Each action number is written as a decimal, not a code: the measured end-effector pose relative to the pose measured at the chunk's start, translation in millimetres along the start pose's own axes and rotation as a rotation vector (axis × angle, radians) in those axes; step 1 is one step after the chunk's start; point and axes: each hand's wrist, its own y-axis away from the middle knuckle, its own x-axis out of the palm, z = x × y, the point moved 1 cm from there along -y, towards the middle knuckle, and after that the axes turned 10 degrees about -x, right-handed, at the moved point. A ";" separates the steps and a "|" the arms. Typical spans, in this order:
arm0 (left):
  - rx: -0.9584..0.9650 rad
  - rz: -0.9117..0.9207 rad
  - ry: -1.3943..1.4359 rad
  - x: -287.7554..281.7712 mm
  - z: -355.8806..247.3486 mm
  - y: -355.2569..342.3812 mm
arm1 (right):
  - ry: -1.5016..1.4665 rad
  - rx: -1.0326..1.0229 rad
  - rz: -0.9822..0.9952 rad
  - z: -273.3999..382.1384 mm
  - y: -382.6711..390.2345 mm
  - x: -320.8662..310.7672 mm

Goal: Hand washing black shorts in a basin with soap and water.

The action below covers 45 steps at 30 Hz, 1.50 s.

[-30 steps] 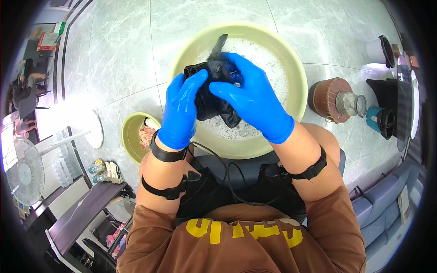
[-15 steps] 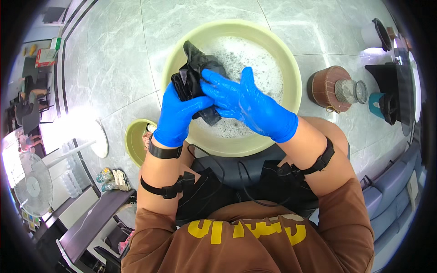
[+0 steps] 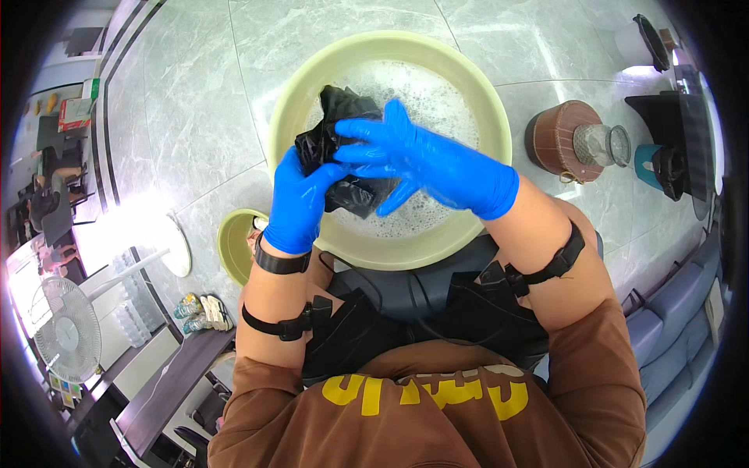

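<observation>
My left hand (image 3: 296,203), in a blue glove, grips a wet black cloth (image 3: 347,101) at the left side of a large pale yellow-green basin (image 3: 495,125) of foamy water. My right hand (image 3: 429,168), also gloved in blue, is over the cloth with its fingers spread apart, the tips reaching across it toward my left hand. Part of the crumpled cloth is hidden behind both hands.
A small green basin (image 3: 232,234) with items inside sits at left, near shoes (image 3: 204,312), a white fan (image 3: 69,331) and a dark desk (image 3: 172,370). At right are a brown round container (image 3: 554,140), bins (image 3: 647,168) and a blue sofa (image 3: 675,320). People sit at far left.
My right hand has moved off its grip on the cloth and spread its fingers, turning over it. The cloth and my left hand have shifted slightly left and the cloth looks more spread out.
</observation>
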 end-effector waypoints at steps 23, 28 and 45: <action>-0.167 0.030 0.143 6.8 -2.0 14.1 | 1.148 -0.458 -0.169 -79.5 -32.3 11.6; -0.132 0.045 0.203 2.6 -10.0 8.3 | 1.168 -0.637 -0.160 -59.0 -37.9 0.8; -0.033 0.100 -0.340 -23.9 -1.6 8.5 | 0.874 -0.558 -0.010 -18.9 -35.1 -17.7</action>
